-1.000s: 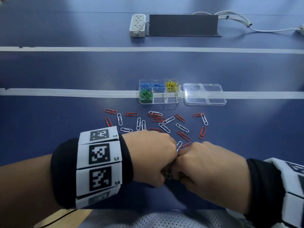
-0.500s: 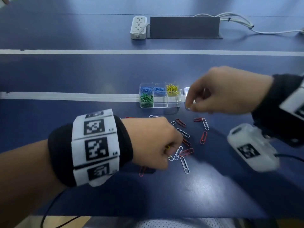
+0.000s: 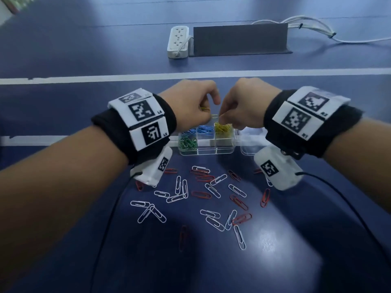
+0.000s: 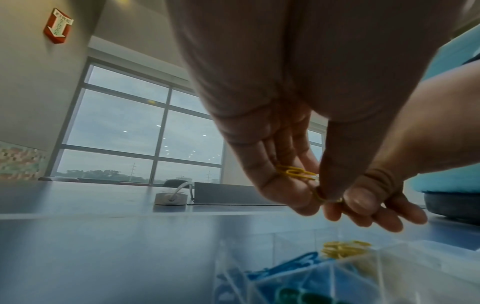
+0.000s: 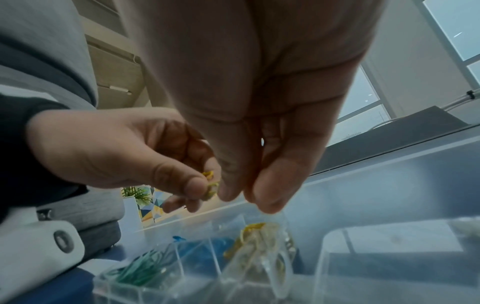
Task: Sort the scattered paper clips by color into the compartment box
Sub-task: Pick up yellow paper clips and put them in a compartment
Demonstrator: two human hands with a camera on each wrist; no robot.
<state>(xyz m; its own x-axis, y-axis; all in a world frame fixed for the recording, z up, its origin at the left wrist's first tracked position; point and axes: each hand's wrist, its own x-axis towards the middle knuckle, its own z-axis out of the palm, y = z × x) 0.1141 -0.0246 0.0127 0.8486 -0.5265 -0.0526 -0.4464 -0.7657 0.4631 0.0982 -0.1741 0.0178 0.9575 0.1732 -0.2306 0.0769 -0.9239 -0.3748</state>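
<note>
Head view. The dark blue counter (image 3: 84, 49) carries two white lines running left to right. At its far side lie a white power strip (image 3: 178, 41), a dark grey angled plate (image 3: 240, 40) and a bundle of white cables (image 3: 313, 28). The clear plastic compartment box (image 3: 206, 150) sits on the nearer white line, long axis left to right; green clips fill its near-left cell, blue clips the two far-left cells, yellow clips (image 3: 223, 128) the far-right cell. Its clear lid (image 3: 251, 150) lies just beside it on the right. Red and white paper clips (image 3: 212, 190) lie scattered on the counter nearer the person, pointing every way. The left hand (image 3: 190, 102) and right hand (image 3: 243, 106) meet above the yellow cell, both with fingers curled. Coded wristbands read L4, L5, R1.

Left wrist view. The left hand (image 4: 272, 160) cups a small bunch of loose yellow paper clips (image 4: 294, 171) in its curled fingers, long axes roughly level. The right hand (image 4: 369, 197) pinches a yellow clip at the left fingertips. The box (image 4: 298, 277) lies below. Beyond stand a large window (image 4: 124, 127) and a wall bearing a red sign reading FIRE (image 4: 57, 25).

Right wrist view. The right hand (image 5: 249, 160) hangs fingers-down over the box (image 5: 207, 267), its fingertips closed on a clip at the left thumb. The left hand (image 5: 124, 152) holds yellow clips (image 5: 210, 181). Pale wooden cabinets (image 5: 114, 72) stand behind.
</note>
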